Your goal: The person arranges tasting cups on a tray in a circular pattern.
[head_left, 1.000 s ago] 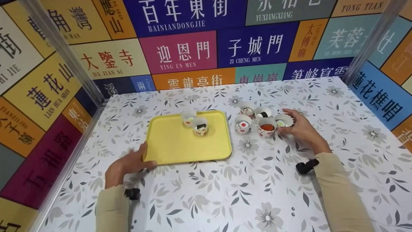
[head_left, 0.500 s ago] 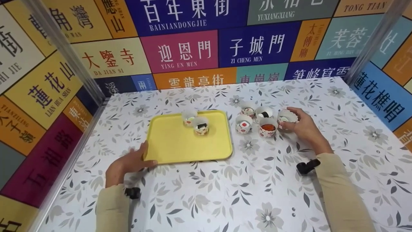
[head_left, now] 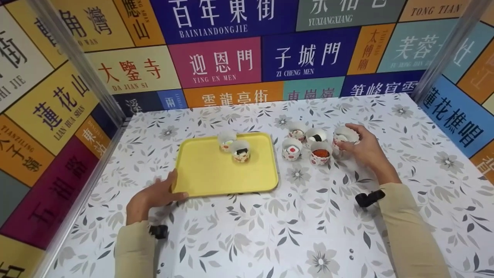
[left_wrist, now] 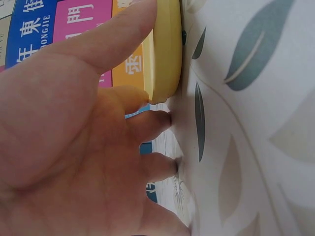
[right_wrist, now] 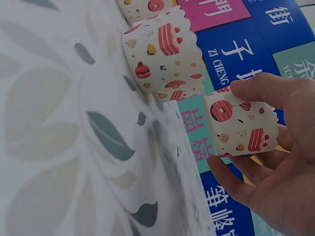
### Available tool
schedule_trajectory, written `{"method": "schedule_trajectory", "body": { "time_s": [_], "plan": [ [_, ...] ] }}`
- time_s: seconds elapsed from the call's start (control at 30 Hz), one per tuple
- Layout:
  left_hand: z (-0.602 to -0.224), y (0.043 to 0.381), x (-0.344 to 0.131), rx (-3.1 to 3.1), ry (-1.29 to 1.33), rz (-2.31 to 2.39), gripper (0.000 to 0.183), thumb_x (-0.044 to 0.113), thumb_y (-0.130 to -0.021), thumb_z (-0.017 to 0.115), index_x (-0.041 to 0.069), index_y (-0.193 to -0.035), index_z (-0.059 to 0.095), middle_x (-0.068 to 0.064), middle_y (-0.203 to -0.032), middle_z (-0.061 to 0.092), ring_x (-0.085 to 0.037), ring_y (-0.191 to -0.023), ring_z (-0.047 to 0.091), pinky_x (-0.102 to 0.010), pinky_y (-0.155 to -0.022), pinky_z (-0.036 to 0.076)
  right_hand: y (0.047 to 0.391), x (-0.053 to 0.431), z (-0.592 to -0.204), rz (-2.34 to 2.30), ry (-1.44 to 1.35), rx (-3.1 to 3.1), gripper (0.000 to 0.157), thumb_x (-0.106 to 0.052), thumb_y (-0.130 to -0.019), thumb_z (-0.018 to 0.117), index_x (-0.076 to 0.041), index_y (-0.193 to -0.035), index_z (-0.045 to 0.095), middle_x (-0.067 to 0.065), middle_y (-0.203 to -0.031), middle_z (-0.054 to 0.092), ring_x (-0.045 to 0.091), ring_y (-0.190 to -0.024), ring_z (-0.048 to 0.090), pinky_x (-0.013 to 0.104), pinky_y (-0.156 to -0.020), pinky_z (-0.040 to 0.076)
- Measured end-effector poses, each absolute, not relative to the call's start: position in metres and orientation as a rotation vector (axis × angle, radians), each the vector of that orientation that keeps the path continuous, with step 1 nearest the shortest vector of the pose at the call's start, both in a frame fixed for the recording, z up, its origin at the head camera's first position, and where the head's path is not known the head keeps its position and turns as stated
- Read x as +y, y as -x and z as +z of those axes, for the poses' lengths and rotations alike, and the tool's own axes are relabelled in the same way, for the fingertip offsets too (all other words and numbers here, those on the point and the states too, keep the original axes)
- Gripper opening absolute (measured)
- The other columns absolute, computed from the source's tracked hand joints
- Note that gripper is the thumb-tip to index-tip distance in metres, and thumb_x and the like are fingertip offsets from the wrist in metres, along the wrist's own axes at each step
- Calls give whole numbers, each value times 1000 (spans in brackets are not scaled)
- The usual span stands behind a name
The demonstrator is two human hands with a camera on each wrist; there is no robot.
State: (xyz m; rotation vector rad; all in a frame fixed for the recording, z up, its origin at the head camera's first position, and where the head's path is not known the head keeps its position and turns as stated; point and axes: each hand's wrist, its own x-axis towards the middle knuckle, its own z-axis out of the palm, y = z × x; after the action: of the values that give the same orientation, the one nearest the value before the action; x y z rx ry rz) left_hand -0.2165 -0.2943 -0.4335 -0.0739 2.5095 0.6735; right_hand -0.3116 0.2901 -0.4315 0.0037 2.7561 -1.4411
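Note:
My right hand (head_left: 369, 153) pinches a printed paper baking cup (right_wrist: 243, 123) between thumb and fingers. In the right wrist view the cup is raised off the table. My left hand (head_left: 152, 197) rests at the near left corner of a yellow tray (head_left: 216, 177), thumb along its front edge, fingers stretched along its left side. Toward the tray's back stand two baking cups; the nearer cup (head_left: 241, 154) has something black in it, the farther cup (head_left: 227, 143) something pale and yellow.
Right of the tray cluster several more baking cups, among them one with an orange-red filling (head_left: 320, 155), one with a red spot (head_left: 292, 150) and one with a black-banded piece (head_left: 316, 138). A leaf-patterned cloth (head_left: 266, 231) covers the table. Sign-printed walls (head_left: 216, 61) stand behind.
My right hand has moved the baking cup slightly right and back, lifting it away from the cluster. The left hand and the tray have stayed still.

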Motion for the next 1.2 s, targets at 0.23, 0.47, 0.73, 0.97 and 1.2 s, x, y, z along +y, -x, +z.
{"method": "schedule_trajectory", "body": {
  "time_s": [0.23, 0.47, 0.73, 0.97, 1.2],
  "plan": [
    [-433, 216, -294, 2511, 92, 670, 109, 67, -88, 62, 23, -162, -5, -28, -166, -7, -50, -153, -7, -73, -118, 4, 308, 282, -421, -1447, -6, 2751, 85, -42, -92, 72, -17, -160, 27, 19, -168, 14, 16, -112, 69, 58, -120, 28],
    [-431, 216, -293, 2507, 80, 675, 109, 67, -88, 61, 23, -162, -5, -25, -167, -7, -49, -153, -8, -72, -118, 4, 304, 272, -415, -1448, 53, 2784, 84, -41, -91, 72, -16, -159, 29, 18, -166, 22, 37, -136, 50, 57, -117, 33],
    [-430, 215, -292, 2503, 60, 671, 109, 65, -89, 61, 20, -162, -7, -23, -168, -7, -48, -153, -10, -72, -119, 4, 302, 260, -413, -1431, 106, 2754, 84, -40, -92, 71, -17, -159, 28, 19, -167, 19, 43, -149, 28, 61, -114, 35],
    [-430, 215, -293, 2500, 78, 670, 109, 66, -89, 61, 23, -162, -8, -22, -168, -7, -47, -153, -10, -71, -119, 3, 300, 247, -415, -1404, 175, 2755, 82, -42, -93, 70, -19, -159, 28, 20, -167, 19, 20, -103, 69, 33, -92, 54],
    [-431, 216, -294, 2501, 66, 669, 110, 68, -88, 61, 22, -162, -7, -21, -168, -7, -48, -153, -10, -71, -119, 3, 297, 236, -418, -1375, 214, 2757, 78, -40, -94, 69, -20, -159, 30, 20, -166, 20, 27, -100, 67, 33, -81, 53]
  ]
}}
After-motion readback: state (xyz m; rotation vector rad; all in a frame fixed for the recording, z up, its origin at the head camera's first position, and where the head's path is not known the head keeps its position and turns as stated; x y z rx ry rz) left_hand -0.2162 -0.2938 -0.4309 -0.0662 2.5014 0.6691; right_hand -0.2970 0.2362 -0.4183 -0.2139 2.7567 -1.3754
